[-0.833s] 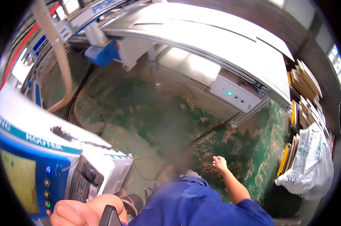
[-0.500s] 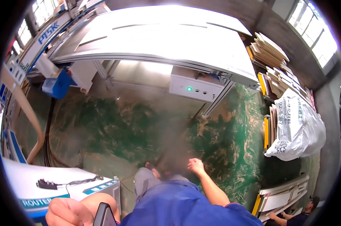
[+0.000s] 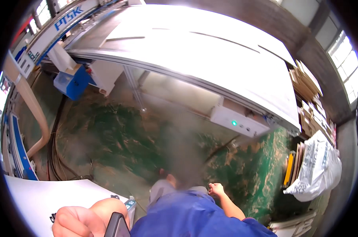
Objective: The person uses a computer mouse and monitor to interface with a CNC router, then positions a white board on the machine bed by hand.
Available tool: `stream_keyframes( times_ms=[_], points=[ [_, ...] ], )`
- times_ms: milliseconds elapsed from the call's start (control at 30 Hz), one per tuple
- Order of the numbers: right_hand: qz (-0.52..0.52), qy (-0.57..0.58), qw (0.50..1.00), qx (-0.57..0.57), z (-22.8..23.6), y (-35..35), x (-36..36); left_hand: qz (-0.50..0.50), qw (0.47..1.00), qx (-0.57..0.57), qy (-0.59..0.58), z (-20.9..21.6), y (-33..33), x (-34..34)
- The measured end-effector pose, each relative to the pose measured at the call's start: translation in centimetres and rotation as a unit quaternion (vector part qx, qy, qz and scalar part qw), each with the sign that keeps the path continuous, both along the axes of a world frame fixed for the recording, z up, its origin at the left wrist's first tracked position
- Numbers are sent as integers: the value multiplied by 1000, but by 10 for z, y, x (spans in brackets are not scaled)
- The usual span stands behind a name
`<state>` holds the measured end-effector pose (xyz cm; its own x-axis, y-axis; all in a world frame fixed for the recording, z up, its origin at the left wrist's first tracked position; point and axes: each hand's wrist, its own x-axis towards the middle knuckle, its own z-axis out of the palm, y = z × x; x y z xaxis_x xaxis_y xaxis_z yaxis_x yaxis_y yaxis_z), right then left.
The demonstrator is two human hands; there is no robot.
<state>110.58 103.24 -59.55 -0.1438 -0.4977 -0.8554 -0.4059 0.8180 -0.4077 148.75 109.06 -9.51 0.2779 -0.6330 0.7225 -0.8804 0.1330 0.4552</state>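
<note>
My left hand (image 3: 72,222) is curled into a fist at the lower left, in front of a white machine cabinet top (image 3: 36,193). Nothing shows in its fingers. Close beside its arm is a dark, flat-faced device (image 3: 117,226) with rounded edges; what it is I cannot tell. My right hand (image 3: 215,189) hangs low at my right side above the green floor, fingers loosely curled with nothing visible in them. Part of a small black item (image 3: 52,217) shows on the cabinet top beside my left fist, the remainder hidden behind it.
A long metal-framed table (image 3: 210,55) with pale panels crosses ahead, a control box (image 3: 240,120) with a green light below. A blue bin (image 3: 77,83), hose (image 3: 36,114) and cables (image 3: 54,146) are left. Stacked boards (image 3: 305,79) and a white sack (image 3: 319,166) stand right.
My view has turned left, so the table and sack sit farther right and tilted. My left fist now covers most of the black corded item. The person at lower right has left view.
</note>
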Motion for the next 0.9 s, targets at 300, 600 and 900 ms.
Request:
stream_keyframes(
  times_ms=[300,600,900],
  points=[
    [265,-27,948,-174,0,-200,159,-136,975,-165,64,0,-75,123],
    [492,-123,814,-283,84,-364,413,15,989,-117,90,-11,-170,209],
    [515,-254,573,-584,207,-510,634,138,976,-170,-21,0,-234,313]
  ],
)
